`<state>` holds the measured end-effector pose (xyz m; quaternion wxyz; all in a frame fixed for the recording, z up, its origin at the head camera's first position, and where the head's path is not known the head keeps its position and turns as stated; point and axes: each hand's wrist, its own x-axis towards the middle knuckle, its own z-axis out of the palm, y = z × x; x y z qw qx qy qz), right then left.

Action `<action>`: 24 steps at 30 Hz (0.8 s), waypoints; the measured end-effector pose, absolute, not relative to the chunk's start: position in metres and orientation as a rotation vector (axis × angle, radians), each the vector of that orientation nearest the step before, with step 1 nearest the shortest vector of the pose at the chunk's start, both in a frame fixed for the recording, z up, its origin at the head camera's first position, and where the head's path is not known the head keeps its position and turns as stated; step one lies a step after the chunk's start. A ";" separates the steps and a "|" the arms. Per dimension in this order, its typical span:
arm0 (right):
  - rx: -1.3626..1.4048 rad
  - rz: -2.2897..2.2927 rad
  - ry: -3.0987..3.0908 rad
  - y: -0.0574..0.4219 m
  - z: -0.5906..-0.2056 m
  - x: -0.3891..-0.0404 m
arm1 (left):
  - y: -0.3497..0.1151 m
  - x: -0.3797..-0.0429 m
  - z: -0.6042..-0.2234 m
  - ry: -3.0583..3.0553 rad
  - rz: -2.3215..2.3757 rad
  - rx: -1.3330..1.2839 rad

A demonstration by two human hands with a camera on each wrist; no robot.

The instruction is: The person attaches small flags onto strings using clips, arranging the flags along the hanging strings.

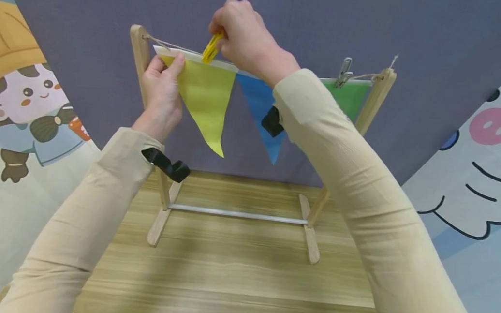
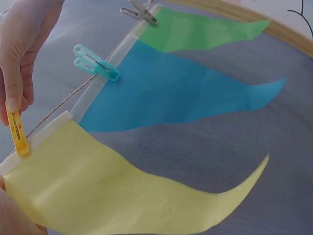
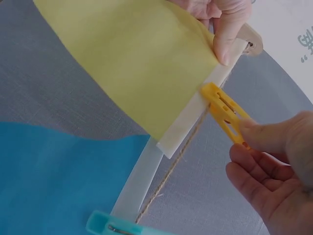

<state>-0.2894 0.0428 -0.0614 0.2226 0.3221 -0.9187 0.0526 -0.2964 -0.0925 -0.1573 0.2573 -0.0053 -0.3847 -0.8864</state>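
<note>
A yellow pennant [image 1: 207, 90] with a white top strip hangs along a twine line [image 3: 176, 164]. My left hand [image 1: 162, 92] pinches its upper left corner between thumb and fingers. In my right hand [image 1: 251, 37] is a yellow clothespin [image 3: 226, 115], pinched at its tail end. The clothespin's tip overlaps the white strip and the twine, about midway along the strip. Beside the yellow pennant is a blue pennant [image 2: 181, 90], with a teal clothespin [image 2: 98, 64] on its strip. A metal clip [image 1: 344, 75] sits on the strip of a green pennant [image 2: 200, 32] farther right.
The twine runs between a left wooden post [image 1: 139, 54] and a right wooden post [image 1: 376, 100]. The posts stand on feet joined by a pale bar [image 1: 237, 215], on a wood-grain surface [image 1: 224, 281]. A grey-blue panel [image 1: 89, 29] rises behind, with cartoon-printed sheets on both sides.
</note>
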 end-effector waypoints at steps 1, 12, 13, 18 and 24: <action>0.895 0.140 -2.545 0.042 -0.062 -0.289 | -0.092 -0.296 -0.157 -1.048 -2.405 -0.011; 0.969 0.164 -2.569 0.042 -0.069 -0.287 | -0.090 -0.296 -0.161 -1.054 -2.416 -0.008; 0.986 0.186 -2.556 0.043 -0.070 -0.287 | -0.090 -0.296 -0.161 -1.056 -2.418 -0.007; 1.025 0.261 -2.494 0.046 -0.076 -0.287 | -0.088 -0.297 -0.164 -1.046 -2.441 -0.006; 0.973 0.288 -2.494 0.050 -0.087 -0.286 | -0.087 -0.299 -0.169 -1.039 -2.454 -0.026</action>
